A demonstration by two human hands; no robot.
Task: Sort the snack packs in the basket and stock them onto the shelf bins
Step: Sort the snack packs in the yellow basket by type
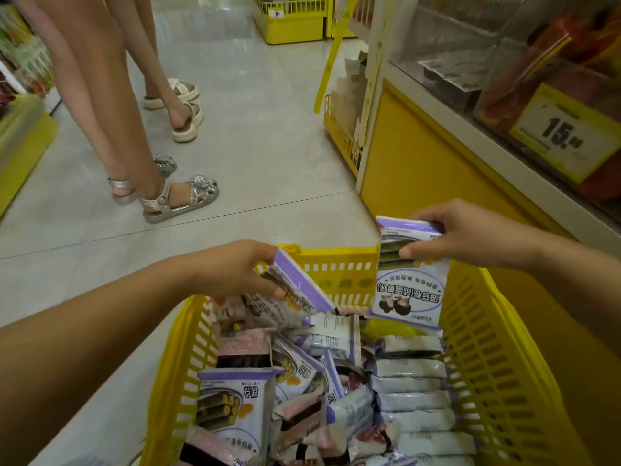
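Right hand (470, 238): purple-white snack pack (411, 287) is pinched at its top, held upright above yellow basket (497, 364) | left hand (232, 270): second pack (297, 287) is gripped, tilted | loose packs (410, 385) are piled inside basket | shelf (420, 156) is seen just right.

The single camera sits on the person's head, tilted forward and down, close above the yellow slotted plastic basket (497, 364). It faces along the pale grey tiled floor (268, 146), with the yellow-and-white shelf unit (420, 156) at its right.
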